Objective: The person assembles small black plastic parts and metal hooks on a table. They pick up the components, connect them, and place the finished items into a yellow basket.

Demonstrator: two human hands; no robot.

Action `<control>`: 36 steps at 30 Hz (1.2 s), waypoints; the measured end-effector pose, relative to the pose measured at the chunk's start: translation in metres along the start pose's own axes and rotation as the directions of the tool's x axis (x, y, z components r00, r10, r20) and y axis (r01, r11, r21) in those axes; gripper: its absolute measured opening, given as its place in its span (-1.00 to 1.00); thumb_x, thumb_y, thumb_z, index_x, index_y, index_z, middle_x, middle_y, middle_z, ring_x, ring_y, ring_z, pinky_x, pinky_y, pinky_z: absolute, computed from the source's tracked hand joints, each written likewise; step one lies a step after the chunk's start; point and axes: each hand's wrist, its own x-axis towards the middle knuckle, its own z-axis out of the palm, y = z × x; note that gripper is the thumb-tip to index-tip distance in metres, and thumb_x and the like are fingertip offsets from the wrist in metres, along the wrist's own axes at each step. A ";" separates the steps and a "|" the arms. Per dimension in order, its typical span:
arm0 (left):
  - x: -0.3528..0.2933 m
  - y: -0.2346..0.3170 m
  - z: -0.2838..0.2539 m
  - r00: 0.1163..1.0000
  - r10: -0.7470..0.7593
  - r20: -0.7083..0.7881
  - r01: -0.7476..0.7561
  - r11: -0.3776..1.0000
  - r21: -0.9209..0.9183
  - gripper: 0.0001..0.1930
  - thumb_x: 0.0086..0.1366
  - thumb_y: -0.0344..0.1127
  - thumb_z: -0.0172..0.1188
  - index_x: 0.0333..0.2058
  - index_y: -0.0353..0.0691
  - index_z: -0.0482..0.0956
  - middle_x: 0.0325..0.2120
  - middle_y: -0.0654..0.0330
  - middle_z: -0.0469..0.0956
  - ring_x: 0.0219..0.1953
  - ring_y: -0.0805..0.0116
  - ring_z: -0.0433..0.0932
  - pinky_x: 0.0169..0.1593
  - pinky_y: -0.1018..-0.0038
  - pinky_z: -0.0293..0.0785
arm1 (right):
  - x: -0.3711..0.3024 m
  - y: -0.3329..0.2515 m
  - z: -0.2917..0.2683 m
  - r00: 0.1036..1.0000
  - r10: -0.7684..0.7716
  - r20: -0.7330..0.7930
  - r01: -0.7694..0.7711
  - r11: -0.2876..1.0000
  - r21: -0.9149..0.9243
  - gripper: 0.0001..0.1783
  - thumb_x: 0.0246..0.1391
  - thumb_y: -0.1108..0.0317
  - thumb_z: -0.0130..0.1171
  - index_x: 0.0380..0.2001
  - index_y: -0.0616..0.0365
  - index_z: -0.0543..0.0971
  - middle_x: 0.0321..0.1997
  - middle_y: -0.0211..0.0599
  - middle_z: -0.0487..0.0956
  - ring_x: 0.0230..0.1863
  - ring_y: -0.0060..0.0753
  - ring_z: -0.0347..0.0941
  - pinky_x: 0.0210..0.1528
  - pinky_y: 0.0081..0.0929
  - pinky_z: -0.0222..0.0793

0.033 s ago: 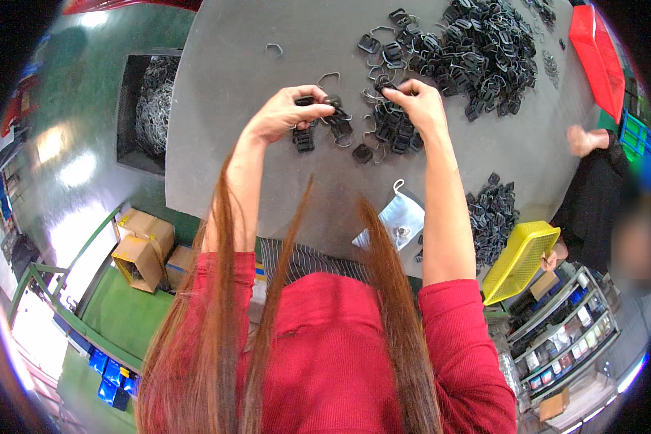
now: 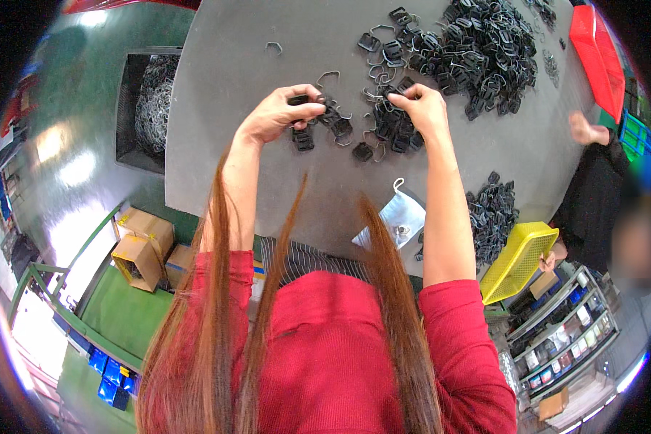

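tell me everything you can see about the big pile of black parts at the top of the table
The big pile of black parts is a loose heap of small black buckle-like pieces, seemingly plastic, tangled with thin bent grey wire clips. It lies on the grey table at its far side, up and to the right of both hands. Pieces thin out from its near edge toward the right hand, which rests on a small cluster of the same parts. A red bin stands just to its right. Single pieces are too small to make out.
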 end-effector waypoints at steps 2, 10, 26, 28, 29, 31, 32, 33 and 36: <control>-0.008 -0.007 -0.011 0.995 0.079 0.069 -0.060 0.968 -0.243 -0.78 0.08 -0.28 0.27 -0.34 -0.20 0.46 -0.43 0.29 0.44 -0.49 0.55 0.44 -0.52 0.70 0.36 | -0.009 0.002 -0.006 0.995 0.075 0.063 -0.080 0.994 0.068 -0.63 -0.31 0.11 0.40 -0.56 0.18 0.56 -0.60 -0.39 0.50 -0.51 -0.52 0.39 -0.40 -0.49 0.31; 0.005 -0.013 -0.002 0.943 0.237 0.235 -0.107 0.882 -0.459 -0.75 0.15 -0.26 0.20 -0.22 -0.18 0.42 -0.21 0.14 0.45 -0.14 0.19 0.51 -0.31 0.46 0.63 | -0.033 0.031 -0.021 0.969 0.158 0.189 -0.217 0.909 0.355 -0.57 -0.25 0.34 0.38 -0.26 0.19 0.47 -0.57 -0.51 0.43 -0.63 -0.71 0.29 -0.69 -0.73 0.10; 0.046 -0.054 0.131 0.845 0.438 -0.306 0.163 0.334 0.928 -0.65 -0.05 -0.01 0.31 -0.39 -0.13 0.52 -0.36 0.13 0.54 -0.26 0.18 0.53 -0.20 0.31 0.44 | -0.019 0.010 0.007 0.960 -0.231 -0.156 0.150 0.900 -0.409 -0.67 -0.22 0.16 0.32 -0.32 -0.04 0.53 -0.36 -0.25 0.59 -0.25 -0.15 0.52 -0.21 -0.23 0.41; 0.049 -0.048 0.132 0.869 0.415 -0.271 0.095 0.397 0.913 -0.67 -0.03 -0.06 0.30 -0.40 -0.16 0.52 -0.37 0.13 0.55 -0.27 0.15 0.53 -0.21 0.29 0.43 | -0.018 0.010 0.000 0.954 -0.267 -0.136 0.165 0.847 -0.506 -0.66 -0.21 0.18 0.32 -0.29 -0.03 0.54 -0.32 -0.23 0.59 -0.26 -0.20 0.53 -0.22 -0.27 0.40; 0.047 -0.045 0.127 0.874 0.405 -0.268 0.077 0.429 0.900 -0.69 -0.02 -0.08 0.29 -0.40 -0.17 0.52 -0.38 0.13 0.55 -0.28 0.13 0.53 -0.21 0.28 0.43 | -0.018 0.012 -0.002 0.963 -0.237 -0.130 0.172 0.908 -0.382 -0.67 -0.20 0.20 0.31 -0.29 0.00 0.54 -0.33 -0.24 0.59 -0.28 -0.25 0.52 -0.24 -0.30 0.40; 0.043 -0.040 0.107 0.912 0.275 -0.304 0.023 0.708 0.706 -0.72 0.03 -0.10 0.29 -0.45 -0.20 0.53 -0.55 0.25 0.52 -0.47 0.33 0.51 -0.42 0.39 0.42 | -0.016 0.021 -0.012 0.978 -0.179 -0.105 0.167 0.979 -0.112 -0.68 -0.18 0.24 0.30 -0.29 0.06 0.55 -0.36 -0.27 0.59 -0.33 -0.33 0.52 -0.28 -0.37 0.39; 0.040 -0.033 0.098 0.948 0.082 -0.306 0.077 0.878 0.473 -0.72 0.02 -0.10 0.31 -0.47 -0.20 0.54 -0.62 0.31 0.49 -0.54 0.42 0.48 -0.48 0.43 0.39 | -0.022 0.023 -0.019 0.999 -0.040 0.012 0.035 0.966 0.256 -0.70 -0.14 0.29 0.28 -0.30 0.14 0.54 -0.43 -0.37 0.56 -0.45 -0.48 0.44 -0.46 -0.54 0.32; 0.039 -0.030 0.085 0.971 -0.152 -0.184 0.176 0.977 0.120 -0.73 0.07 -0.08 0.29 -0.48 -0.16 0.54 -0.68 0.39 0.41 -0.59 0.59 0.39 -0.60 0.56 0.26 | -0.028 0.031 -0.026 0.994 -0.016 0.106 -0.038 0.874 0.484 -0.72 -0.10 0.30 0.26 -0.28 0.13 0.53 -0.44 -0.41 0.53 -0.48 -0.53 0.40 -0.54 -0.61 0.23; 0.025 -0.020 0.072 0.985 -0.162 0.050 0.170 0.951 -0.258 -0.76 0.20 -0.08 0.16 -0.42 -0.10 0.42 -0.58 0.38 0.38 -0.57 0.59 0.38 -0.68 0.68 0.13 | -0.043 0.062 -0.037 0.930 -0.226 0.288 -0.170 0.431 0.886 -0.75 0.01 0.25 0.19 -0.23 0.07 0.47 -0.38 -0.38 0.50 -0.47 -0.57 0.37 -0.70 -0.75 0.04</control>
